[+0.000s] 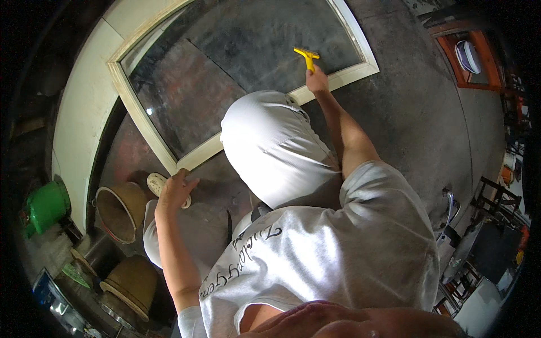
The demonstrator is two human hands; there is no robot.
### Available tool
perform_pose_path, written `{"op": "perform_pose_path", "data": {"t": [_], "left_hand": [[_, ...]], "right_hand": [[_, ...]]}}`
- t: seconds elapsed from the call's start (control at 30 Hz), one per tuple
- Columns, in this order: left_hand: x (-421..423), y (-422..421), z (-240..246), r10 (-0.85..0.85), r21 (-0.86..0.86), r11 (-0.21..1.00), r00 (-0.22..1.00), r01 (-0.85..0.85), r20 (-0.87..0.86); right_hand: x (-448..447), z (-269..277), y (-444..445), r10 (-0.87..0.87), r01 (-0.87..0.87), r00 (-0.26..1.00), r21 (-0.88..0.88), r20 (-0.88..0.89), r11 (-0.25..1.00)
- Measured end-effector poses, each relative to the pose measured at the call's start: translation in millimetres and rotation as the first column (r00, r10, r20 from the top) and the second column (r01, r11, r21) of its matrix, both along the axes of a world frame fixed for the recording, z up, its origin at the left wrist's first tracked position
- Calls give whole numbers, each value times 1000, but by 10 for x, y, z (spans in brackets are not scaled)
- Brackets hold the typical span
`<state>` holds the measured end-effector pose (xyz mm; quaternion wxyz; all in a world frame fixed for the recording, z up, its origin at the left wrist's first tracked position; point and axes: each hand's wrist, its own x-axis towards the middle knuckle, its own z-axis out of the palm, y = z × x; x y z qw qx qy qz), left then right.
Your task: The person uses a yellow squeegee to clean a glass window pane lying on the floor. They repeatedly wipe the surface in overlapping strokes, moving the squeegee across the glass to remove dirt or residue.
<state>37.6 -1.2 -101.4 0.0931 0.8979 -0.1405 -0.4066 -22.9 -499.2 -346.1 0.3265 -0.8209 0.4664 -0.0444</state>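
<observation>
My right hand (317,80) is closed around the handle of a yellow scraper or squeegee (310,57), whose wide head lies over the glass pane (253,46) near its right side. The pane sits in a cream-coloured frame (143,120) that lies before me. My left hand (175,188) is by the frame's near left corner, fingers apart and holding nothing that shows; whether it touches the corner I cannot tell. A cream clog (157,183) shows partly behind that hand.
A bucket (120,213) stands left of my left hand, with brown tubs (131,285) below it and a green container (48,207) farther left. A pale panel (84,97) runs along the frame's left. An orange-brown wooden frame (452,59) and dark chairs (498,196) are at the right.
</observation>
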Motion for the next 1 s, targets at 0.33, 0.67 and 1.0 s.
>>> {"op": "perform_pose_path", "data": {"t": [0.33,0.67,1.0], "left_hand": [[-182,-134,-232,-53,-11,999,998,53,-25],[-430,-56,-428,-30,93,995,995,38,-91],[-133,-148,202,190,-116,974,980,-195,-54]], "right_hand": [[-523,268,180,124,-124,979,-11,164,992],[-285,243,-514,-25,26,1000,-76,14,997],[-520,196,-330,166,-166,986,-12,-24,986]]}}
